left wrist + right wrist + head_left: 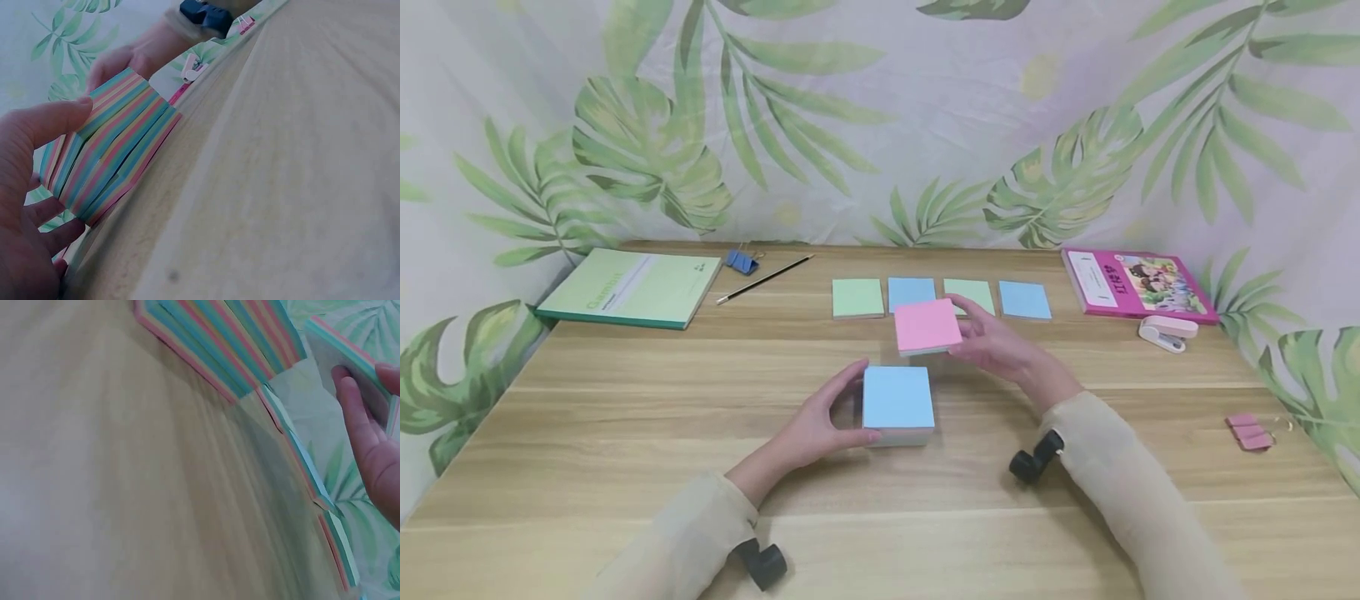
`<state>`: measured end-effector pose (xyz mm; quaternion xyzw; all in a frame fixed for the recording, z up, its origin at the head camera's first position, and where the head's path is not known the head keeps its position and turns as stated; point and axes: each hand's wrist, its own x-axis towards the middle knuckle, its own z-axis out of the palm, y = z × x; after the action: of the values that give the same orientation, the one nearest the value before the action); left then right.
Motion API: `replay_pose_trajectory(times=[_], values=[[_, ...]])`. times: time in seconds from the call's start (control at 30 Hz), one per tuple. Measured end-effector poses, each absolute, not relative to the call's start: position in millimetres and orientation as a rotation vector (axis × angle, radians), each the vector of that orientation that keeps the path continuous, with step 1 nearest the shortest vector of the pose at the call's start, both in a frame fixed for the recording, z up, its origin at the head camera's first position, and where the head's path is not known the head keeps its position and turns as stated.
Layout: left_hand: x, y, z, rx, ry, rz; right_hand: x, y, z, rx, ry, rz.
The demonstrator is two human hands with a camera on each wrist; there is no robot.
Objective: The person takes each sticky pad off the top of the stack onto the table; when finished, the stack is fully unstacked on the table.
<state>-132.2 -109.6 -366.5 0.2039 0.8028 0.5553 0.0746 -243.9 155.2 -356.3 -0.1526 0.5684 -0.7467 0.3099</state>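
A light wood-grain tabletop [625, 433] is filling the lower part of the head view, and a pale cloth backdrop printed with green palm leaves [880, 117] is hanging behind it and wrapping round both sides. At the centre of the table a thick square block of sticky notes with a blue top sheet [898, 406] is sitting, its edges showing pink, blue, green and yellow stripes in the left wrist view [112, 150]. The left hand [820, 425] is curling round the block's left side at nine o'clock, thumb on the near corner and fingers along the far edge. At twelve o'clock from the block, the right hand [1000, 342] is pinching a thinner pink-topped pad of sticky notes [927, 327] and holding it above the table, apparently clear of the surface, though the head view is leaving that unsure. Behind it four thin pads are lying in a row: one green [857, 297], one blue [912, 292], one green [970, 293], one blue [1025, 300]. At ten o'clock are lying one green notebook [628, 287], one blue binder clip [741, 262] and one black pencil [765, 278]. At two o'clock are lying one pink picture book [1138, 285] and one white stapler [1167, 332]; at three o'clock two or three pink binder clips [1250, 432] are resting.
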Motion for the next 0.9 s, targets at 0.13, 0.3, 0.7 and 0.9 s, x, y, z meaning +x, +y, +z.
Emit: replay_pose_trajectory(times=[0.13, 0.3, 0.7, 0.9], values=[[-131, -110, -368, 0.598, 2.415, 1.658, -260, 130, -361, -0.378, 1.521, -1.922], [-131, -109, -368, 0.609, 2.41, 1.651, -271, 103, -369, -0.398, 1.546, -1.843], [-137, -113, -382, 0.671, 2.395, 1.679, -278, 62, -391, -0.5, 1.696, -1.635], [-131, -112, -368, 0.653, 2.39, 1.672, -277, 56, -390, -0.565, 1.818, -1.519]])
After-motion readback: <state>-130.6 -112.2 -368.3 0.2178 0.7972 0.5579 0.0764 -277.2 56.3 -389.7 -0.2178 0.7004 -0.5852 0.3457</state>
